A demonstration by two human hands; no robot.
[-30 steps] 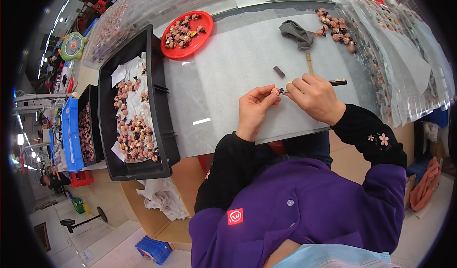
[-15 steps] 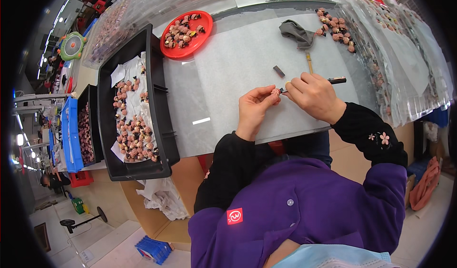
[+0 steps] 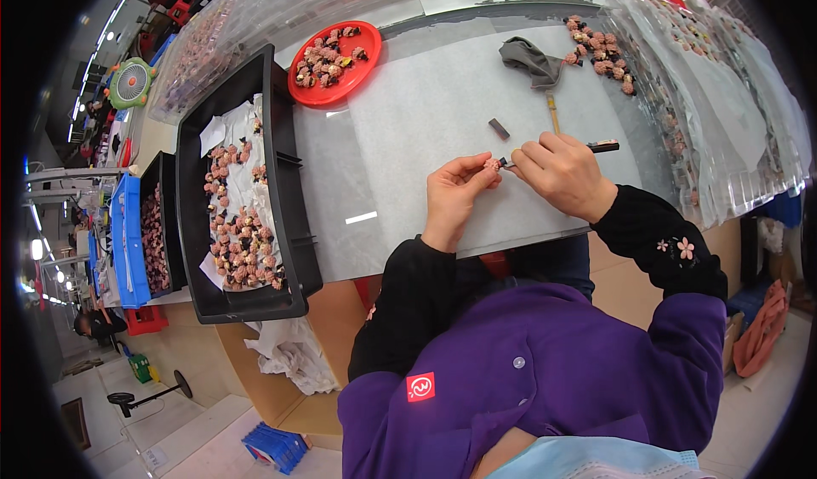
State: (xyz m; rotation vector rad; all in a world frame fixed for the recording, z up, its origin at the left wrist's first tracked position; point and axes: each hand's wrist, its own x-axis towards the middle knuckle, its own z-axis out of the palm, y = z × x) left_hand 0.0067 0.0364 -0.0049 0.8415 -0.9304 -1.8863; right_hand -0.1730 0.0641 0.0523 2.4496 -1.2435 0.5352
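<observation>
Between the fingertips of my left hand (image 3: 451, 196) is a small knobbly pink figurine (image 3: 493, 164) with a dark part at one end. My right hand (image 3: 560, 173) grips a slim black pen (image 3: 604, 146), its tip meeting the figurine's dark end. Both hands are close together above the white sheet (image 3: 408, 130) on the table. A short dark cap-like piece (image 3: 499, 128) lies just beyond them. Past the right hand are a thin yellowish brush-like stick (image 3: 552, 113) and a crumpled grey cloth (image 3: 529, 60).
A red plate (image 3: 357, 75) at the far left and a loose group (image 3: 602, 52) at the far right hold similar pink pieces. More lie in a black crate (image 3: 285, 190) on the left. Clear plastic trays (image 3: 723, 105) are stacked at the right edge. A blue bin (image 3: 128, 241) stands farther left.
</observation>
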